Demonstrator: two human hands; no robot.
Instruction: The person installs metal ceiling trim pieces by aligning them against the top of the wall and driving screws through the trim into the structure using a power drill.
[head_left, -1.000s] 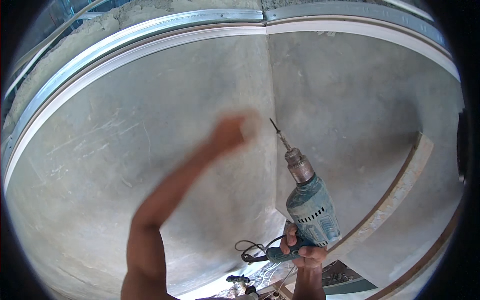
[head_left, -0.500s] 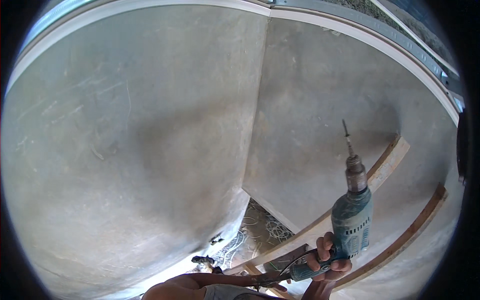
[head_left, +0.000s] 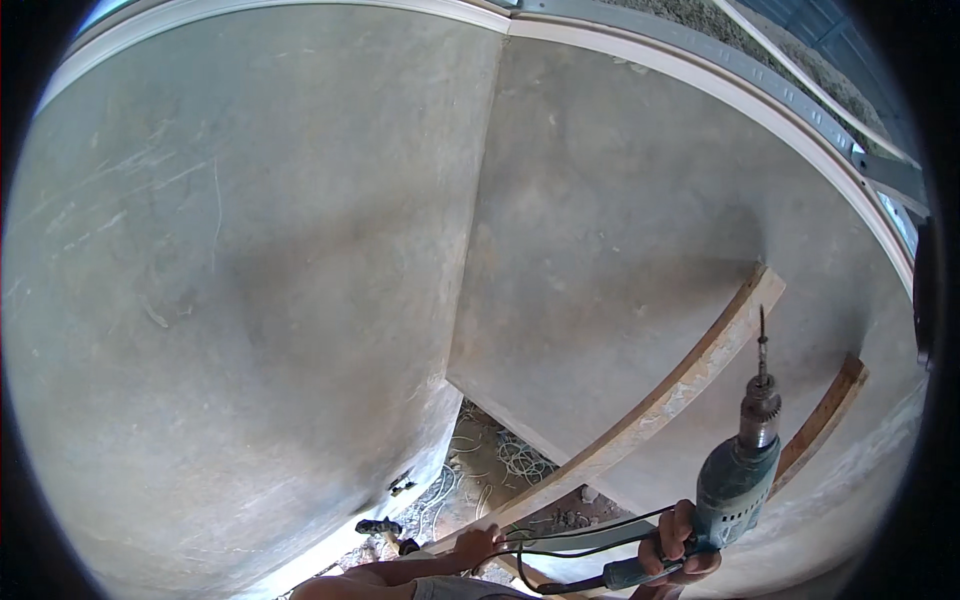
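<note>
My right hand (head_left: pixel 680 545), low at the right, grips the handle of a dusty teal corded drill (head_left: pixel 730 485); its long bit (head_left: pixel 762 330) points up. Down at the lower middle, my left hand (head_left: pixel 478 545) has its fingers curled on the edge of a long wooden beam (head_left: pixel 680 395). The drill's black cord (head_left: pixel 560 553) loops beside that hand. A second, shorter-looking timber (head_left: pixel 825 420) stands behind the drill on the right.
Grey plastered walls (head_left: pixel 260 200) meet in a corner, topped by white trim (head_left: pixel 660 55) and a metal channel (head_left: pixel 740 60). Low down are a floor opening with tangled pale wire (head_left: pixel 525 457) and a hammer-like tool (head_left: pixel 378 526) near the left wall's foot.
My left hand has dropped from high in the middle to the wooden beam. The drill has moved right and down in my right hand, and the view has shifted.
</note>
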